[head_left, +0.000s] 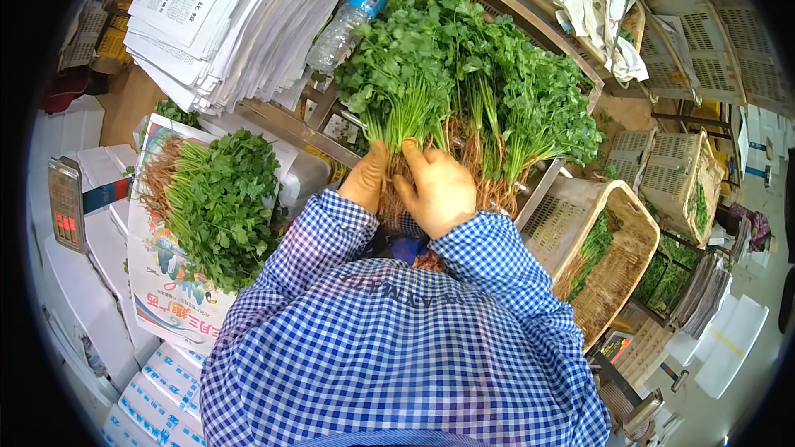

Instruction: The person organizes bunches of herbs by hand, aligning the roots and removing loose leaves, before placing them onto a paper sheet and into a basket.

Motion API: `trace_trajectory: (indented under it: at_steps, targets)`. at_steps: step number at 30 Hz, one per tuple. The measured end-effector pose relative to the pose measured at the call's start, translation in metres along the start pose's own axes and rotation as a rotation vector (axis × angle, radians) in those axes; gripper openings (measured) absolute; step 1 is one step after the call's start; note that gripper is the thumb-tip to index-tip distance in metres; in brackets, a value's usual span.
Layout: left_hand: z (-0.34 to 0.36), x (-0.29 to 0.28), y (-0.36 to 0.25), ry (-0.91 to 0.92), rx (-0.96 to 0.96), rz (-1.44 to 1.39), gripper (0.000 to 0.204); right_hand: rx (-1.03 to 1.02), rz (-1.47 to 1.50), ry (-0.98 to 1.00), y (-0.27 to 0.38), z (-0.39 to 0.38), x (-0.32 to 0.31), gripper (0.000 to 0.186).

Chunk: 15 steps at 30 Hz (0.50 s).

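Head view, the only one I've got: I have both hands on a bunch of coriander, right at the root end. My left hand is wrapped around the left side of the stems, fingers closed on them, and my right hand is clamped on the same bunch from the right, thumb pointing up along the stems. The hands sit side by side, nearly touching.

The trick here, I'd say, is to grip low — just where the green stalks turn into brown roots — and keep the stems lined up so the root ends stay even. Squeeze firm but not so hard that you crush the stalks.

Position-wise, the bunch fans up and away from my hands, its leaves spreading over the metal rack — more loose coriander lies just to the right of it. Another bundle rests on newspaper well off to my left, and a woven basket with a few greens sits to my right.
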<state>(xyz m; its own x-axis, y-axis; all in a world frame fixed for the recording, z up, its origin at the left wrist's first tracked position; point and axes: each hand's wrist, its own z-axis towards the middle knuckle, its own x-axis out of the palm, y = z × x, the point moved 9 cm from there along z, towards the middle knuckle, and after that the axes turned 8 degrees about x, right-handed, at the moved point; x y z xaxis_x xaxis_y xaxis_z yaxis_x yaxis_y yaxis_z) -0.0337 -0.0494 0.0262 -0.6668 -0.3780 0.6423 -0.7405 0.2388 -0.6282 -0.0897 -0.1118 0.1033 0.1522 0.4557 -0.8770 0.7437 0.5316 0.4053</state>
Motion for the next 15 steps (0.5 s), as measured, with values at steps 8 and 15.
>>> trace_trajectory:
  at_steps: [8, 15]
  targets:
    - [0.013, -0.024, 0.005, -0.161, 0.035, 0.18, 0.071, 0.059, 0.573, 0.108, -0.048, 0.001, -0.012, 0.04]
    - [0.004, -0.005, -0.035, -0.215, 0.141, -0.094, 0.062, 0.346, 0.296, -0.116, -0.106, 0.029, -0.032, 0.051]
